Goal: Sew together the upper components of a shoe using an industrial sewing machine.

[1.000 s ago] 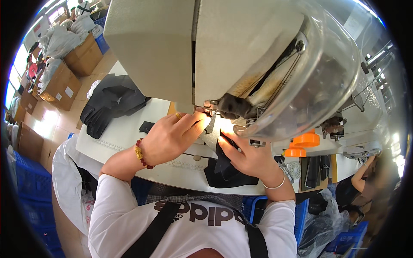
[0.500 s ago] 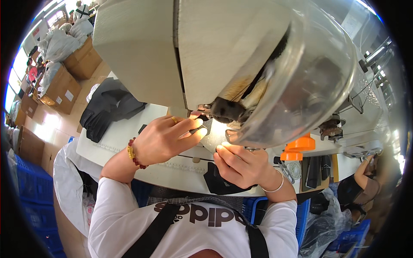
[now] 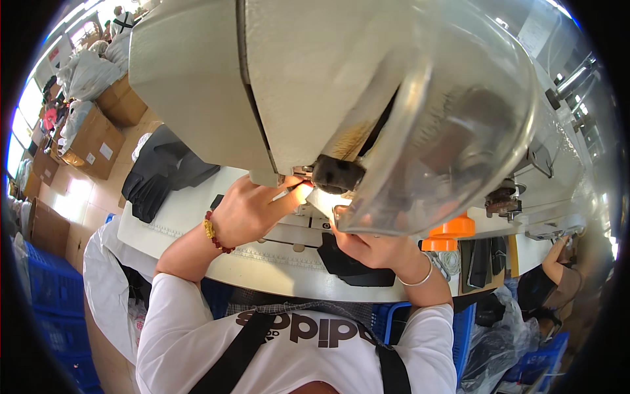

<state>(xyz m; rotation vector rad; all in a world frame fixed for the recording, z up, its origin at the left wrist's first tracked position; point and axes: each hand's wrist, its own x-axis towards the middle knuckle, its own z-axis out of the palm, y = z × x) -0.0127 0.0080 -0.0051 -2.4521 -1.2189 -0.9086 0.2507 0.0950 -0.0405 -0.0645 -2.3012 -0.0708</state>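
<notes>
Under the head of a large off-white sewing machine (image 3: 315, 72), my left hand (image 3: 246, 209) pinches a small dark piece (image 3: 287, 191) between thumb and fingers, beside the brightly lit needle area. My right hand (image 3: 371, 248) is curled just right of that light. Its fingertips are partly behind the clear plastic guard (image 3: 453, 151), so what they hold is hidden. A rounded black machine part (image 3: 337, 175) sits just above both hands. Below the right hand, a flat black cut piece (image 3: 351, 266) lies on the white table (image 3: 289, 279), near its front edge.
A stack of black pieces (image 3: 164, 174) lies at the table's left. Orange knobs (image 3: 451, 230) and a white cord coil (image 3: 449, 261) are to the right. Blue crates (image 3: 59, 282) and cardboard boxes (image 3: 95, 141) stand on the floor at left. Another person's arm (image 3: 556, 259) shows far right.
My left hand has moved slightly, its fingers closer together on the dark piece. The right hand has curled more and moved a little right, its fingertips now behind the guard. The view has shifted slightly.
</notes>
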